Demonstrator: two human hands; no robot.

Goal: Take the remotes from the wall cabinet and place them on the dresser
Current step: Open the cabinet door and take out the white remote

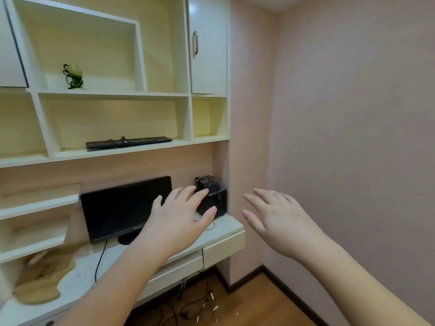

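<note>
From the head camera, both bare hands are raised in front of the body, palms down and fingers spread. The left hand (pixel 181 220) hovers over the right end of the desk (pixel 226 228), its fingers straight and loose, holding nothing. The right hand (pixel 275 217) is out past the desk's edge, in front of the pink wall (pixel 353 114), likewise with fingers stretched flat and nothing in them.

The wall cabinet (pixel 113 95) fills the upper left: cream shelves, open compartments, and a closed door (pixel 208 45) with a metal handle (pixel 195 44) at the upper right. A small green and black ornament (pixel 73 76) stands on an upper shelf. On the shelf below lies a long black keyboard (pixel 128 142) with a cable on top of it. No remote can be made out in any of the open compartments (whether one sits behind the closed door cannot be told).

On the desk under the cabinet stands a dark monitor (pixel 122 208), screen off, and to its right a black speaker (pixel 217 201) in the corner with a dark object on top, partly behind the left hand's fingertips. A drawer (pixel 223 249) sits under the desk's right end. Cables (pixel 188 302) lie tangled on the wooden floor (pixel 259 302) beneath.
</note>
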